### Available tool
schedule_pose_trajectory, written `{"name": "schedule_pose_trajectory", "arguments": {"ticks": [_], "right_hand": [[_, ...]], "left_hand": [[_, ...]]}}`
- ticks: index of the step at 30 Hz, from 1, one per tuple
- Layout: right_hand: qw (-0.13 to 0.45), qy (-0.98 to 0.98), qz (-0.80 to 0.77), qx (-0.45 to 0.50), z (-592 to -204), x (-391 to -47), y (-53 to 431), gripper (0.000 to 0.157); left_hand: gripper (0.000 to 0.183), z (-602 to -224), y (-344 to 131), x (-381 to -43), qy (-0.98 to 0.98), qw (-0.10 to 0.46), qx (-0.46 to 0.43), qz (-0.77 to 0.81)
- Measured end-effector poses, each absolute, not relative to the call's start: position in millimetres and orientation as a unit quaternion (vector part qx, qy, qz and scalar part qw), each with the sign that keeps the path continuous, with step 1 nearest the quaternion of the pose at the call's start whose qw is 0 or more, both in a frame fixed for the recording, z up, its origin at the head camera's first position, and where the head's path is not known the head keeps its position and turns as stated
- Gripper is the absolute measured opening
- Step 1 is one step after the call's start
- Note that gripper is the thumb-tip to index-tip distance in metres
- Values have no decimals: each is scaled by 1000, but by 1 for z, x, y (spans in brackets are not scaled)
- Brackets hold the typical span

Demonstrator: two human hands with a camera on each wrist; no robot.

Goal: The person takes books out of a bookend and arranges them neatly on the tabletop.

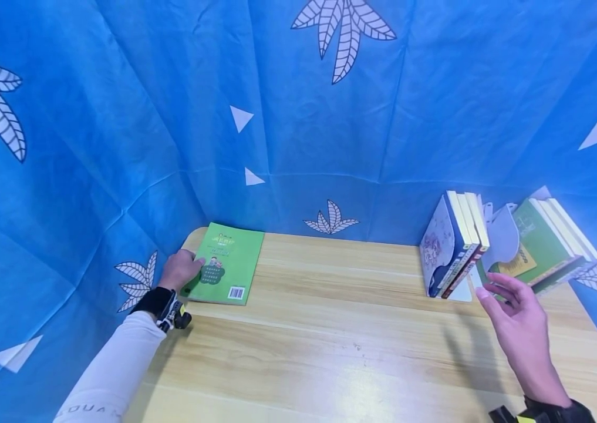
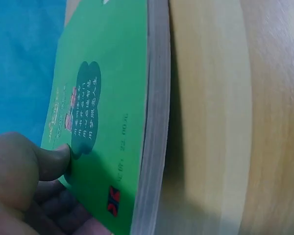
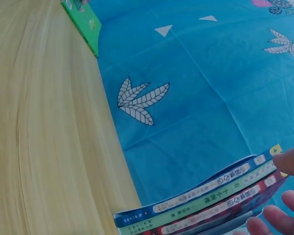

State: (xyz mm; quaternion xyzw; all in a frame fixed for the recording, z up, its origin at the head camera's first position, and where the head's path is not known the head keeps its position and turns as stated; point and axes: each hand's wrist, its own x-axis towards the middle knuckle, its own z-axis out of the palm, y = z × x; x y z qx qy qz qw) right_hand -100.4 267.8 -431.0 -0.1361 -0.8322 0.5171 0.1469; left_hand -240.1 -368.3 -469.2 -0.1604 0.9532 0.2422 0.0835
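At the table's far left corner lies a green book [image 1: 229, 264] with its back cover up, a barcode near its lower edge. My left hand [image 1: 181, 271] grips its left side. In the left wrist view the thumb [image 2: 54, 161] presses on the cover and the other fingers curl under the edge. My right hand [image 1: 522, 329] hovers at the right, fingers loosely bent and holding nothing. Just beyond it stand upright books [image 1: 459, 247] with blue, green and red spines. Past its fingertips, more green books [image 1: 546, 235] lean to the right.
White bookends [image 1: 501, 235] stand between and beside the two groups of books. The wooden table [image 1: 330, 341] runs back to a blue cloth [image 1: 319, 129] with leaf prints, which hangs behind and along both sides.
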Motion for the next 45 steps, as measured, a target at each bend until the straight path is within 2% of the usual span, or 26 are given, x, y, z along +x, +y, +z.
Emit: {"name": "schedule_pose_trajectory", "arguments": {"ticks": [5,11,19,31,45], "right_hand": [[144,-833,517,-135,-434,-107,271,59],[127,-843,508,-124,-436,-117,273,65],[122,-857,491,-98,-439,-132,267,76],[149,-881,445,-59,-439,-142,257,59],[171,-896,405,-61,-443,-152,260,49]], "left_hand": [[48,-469,-372,-235,964,63,-160,205],[53,-467,-375,-232,967,73,-181,165],[51,-470,-378,-233,961,65,-192,187],[49,-470,-371,-236,956,62,-223,182],[41,-469,-368,-241,951,89,-224,195]]}}
